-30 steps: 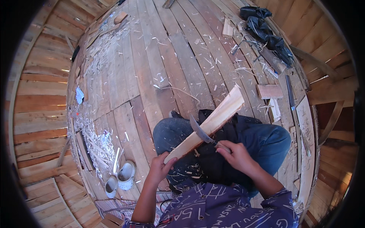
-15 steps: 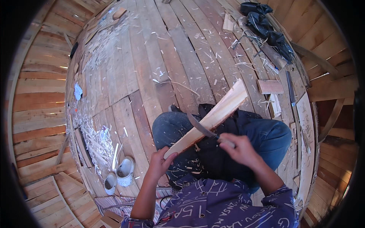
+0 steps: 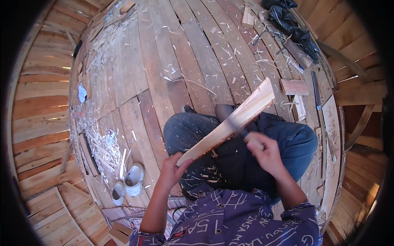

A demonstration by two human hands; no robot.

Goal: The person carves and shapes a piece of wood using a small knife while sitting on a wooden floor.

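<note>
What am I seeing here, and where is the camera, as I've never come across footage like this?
There's no machine: a person works barehanded. The view comes from a camera worn on the head, looking down; its fisheye lens bends straight edges. The left hand grips the near end of a long pale piece of wood. The right hand holds a knife by its handle; its blade is motion-blurred across the wood. On the plank floor lie wood shavings and, to the left, pale clogs.
</note>
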